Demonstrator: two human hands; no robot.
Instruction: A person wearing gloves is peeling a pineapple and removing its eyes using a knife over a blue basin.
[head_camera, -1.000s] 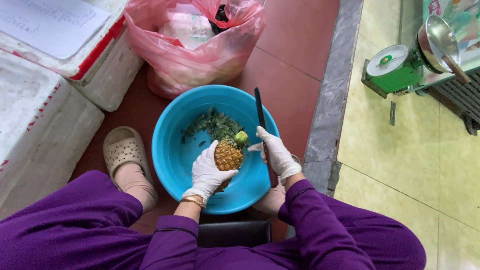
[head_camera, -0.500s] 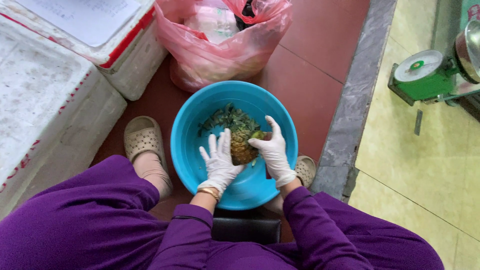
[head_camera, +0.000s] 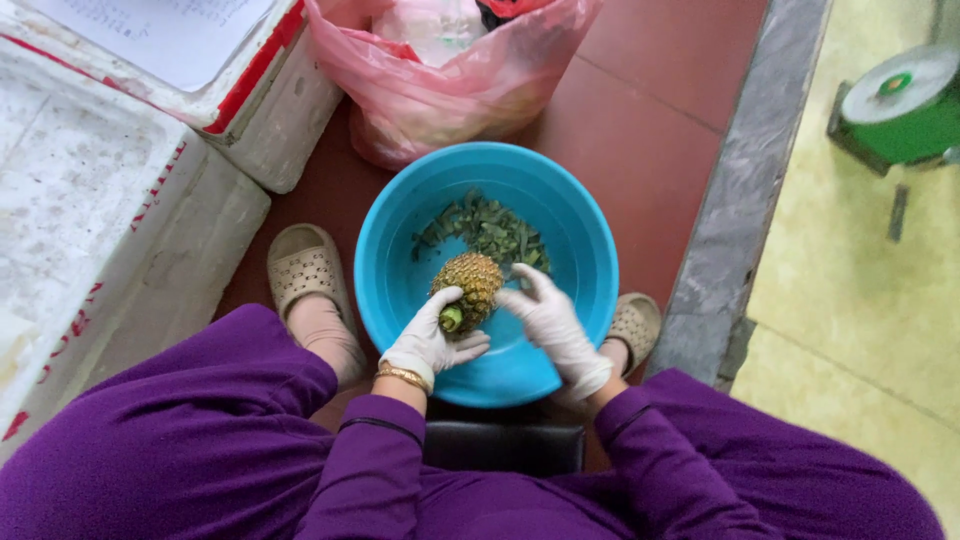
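Observation:
A small pineapple (head_camera: 472, 285) is held over a blue plastic basin (head_camera: 585, 250) that has green leaf trimmings (head_camera: 487, 228) in its bottom. My left hand (head_camera: 430, 340), in a white glove with a gold bracelet at the wrist, grips the pineapple's lower stem end. My gloved right hand (head_camera: 550, 318) presses its fingertips against the fruit's right side. No knife shows in either hand.
A pink plastic bag (head_camera: 450, 70) stands behind the basin. White foam boxes (head_camera: 110, 200) are at the left. My feet in beige sandals (head_camera: 305, 270) flank the basin on red floor tiles. A grey stone kerb (head_camera: 750, 200) and a green scale (head_camera: 900, 105) are at the right.
A dark knife seen upright by my right hand one second ago is out of sight now. The pineapple has been turned, and its stem end now points towards me.

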